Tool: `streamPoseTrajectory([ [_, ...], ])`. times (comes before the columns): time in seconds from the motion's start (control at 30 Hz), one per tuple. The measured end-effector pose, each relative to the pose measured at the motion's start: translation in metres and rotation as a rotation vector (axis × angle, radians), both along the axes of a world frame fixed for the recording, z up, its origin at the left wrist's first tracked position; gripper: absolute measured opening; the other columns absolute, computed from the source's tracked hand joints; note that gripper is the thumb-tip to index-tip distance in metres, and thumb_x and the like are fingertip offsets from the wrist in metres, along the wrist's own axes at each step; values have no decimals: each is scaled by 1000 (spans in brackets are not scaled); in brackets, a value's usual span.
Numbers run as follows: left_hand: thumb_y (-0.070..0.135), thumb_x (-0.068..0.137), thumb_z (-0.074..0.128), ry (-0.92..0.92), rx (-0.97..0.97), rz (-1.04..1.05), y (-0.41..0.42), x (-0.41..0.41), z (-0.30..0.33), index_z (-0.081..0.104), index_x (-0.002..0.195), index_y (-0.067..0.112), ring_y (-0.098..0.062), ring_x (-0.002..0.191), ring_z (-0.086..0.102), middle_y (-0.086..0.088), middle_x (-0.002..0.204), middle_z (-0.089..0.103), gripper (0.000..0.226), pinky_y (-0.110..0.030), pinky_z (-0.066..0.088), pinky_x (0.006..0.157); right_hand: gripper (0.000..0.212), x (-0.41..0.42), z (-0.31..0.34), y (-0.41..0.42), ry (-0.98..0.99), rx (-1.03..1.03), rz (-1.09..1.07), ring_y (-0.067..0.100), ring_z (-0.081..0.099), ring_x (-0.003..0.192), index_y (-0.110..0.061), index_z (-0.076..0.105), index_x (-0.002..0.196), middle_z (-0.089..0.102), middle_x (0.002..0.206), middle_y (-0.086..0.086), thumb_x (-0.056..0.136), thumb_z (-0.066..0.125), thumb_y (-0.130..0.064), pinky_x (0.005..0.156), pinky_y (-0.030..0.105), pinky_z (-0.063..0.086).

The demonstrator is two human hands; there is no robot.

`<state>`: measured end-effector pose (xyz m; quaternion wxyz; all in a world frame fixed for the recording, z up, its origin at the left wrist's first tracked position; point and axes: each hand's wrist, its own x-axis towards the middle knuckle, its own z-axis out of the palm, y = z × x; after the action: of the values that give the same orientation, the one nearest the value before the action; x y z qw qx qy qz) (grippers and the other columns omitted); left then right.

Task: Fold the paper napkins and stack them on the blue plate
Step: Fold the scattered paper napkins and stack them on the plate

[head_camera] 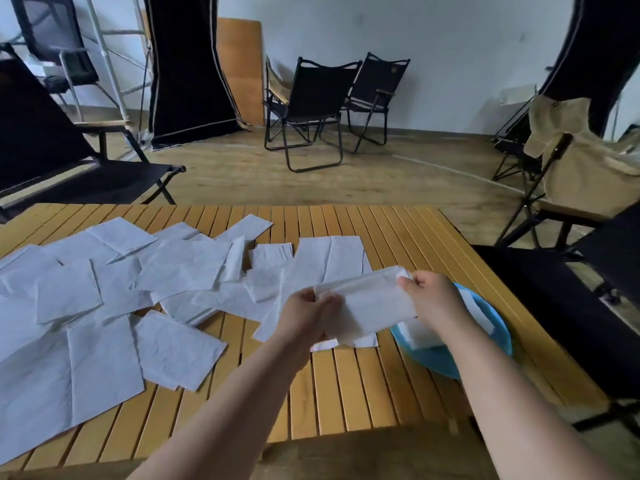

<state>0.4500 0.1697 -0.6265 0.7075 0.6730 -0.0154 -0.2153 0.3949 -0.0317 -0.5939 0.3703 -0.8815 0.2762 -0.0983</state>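
A white paper napkin [370, 303] hangs folded in the air just above the table, stretched between both hands. My left hand [308, 313] pinches its left end. My right hand [433, 297] pinches its upper right corner. Right of the hands sits the blue plate [491, 344], partly hidden by my right forearm, with folded white napkins [419, 336] lying on it. Several loose white napkins [104, 299] are spread over the left and middle of the slatted wooden table [346, 393].
Black folding chairs stand beyond the table, with one [304, 109] at the far wall and another [69, 161] at the left. A beige chair [581, 174] and a black one stand close to the table's right edge.
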Motion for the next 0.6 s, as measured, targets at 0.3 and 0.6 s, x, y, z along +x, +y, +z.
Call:
streamPoseTrajectory([
  [0.3,32,98,53,-445,454,-71,-141,2,-15,66,101,15,-27,86,66,-6,90,71,22,-30,49,66,31,-30,-19,-120,21,-230,-180,27,61,94,-14,67,106,67,101,7,102,50,-39,71,33,43],
  [0.6,37,102,46,-539,661,-73,-170,-7,-40,64,115,27,-16,83,56,7,95,59,24,-30,49,71,28,-34,-53,-146,143,-343,-228,21,56,76,-22,54,88,60,84,-1,102,47,-44,51,25,32],
])
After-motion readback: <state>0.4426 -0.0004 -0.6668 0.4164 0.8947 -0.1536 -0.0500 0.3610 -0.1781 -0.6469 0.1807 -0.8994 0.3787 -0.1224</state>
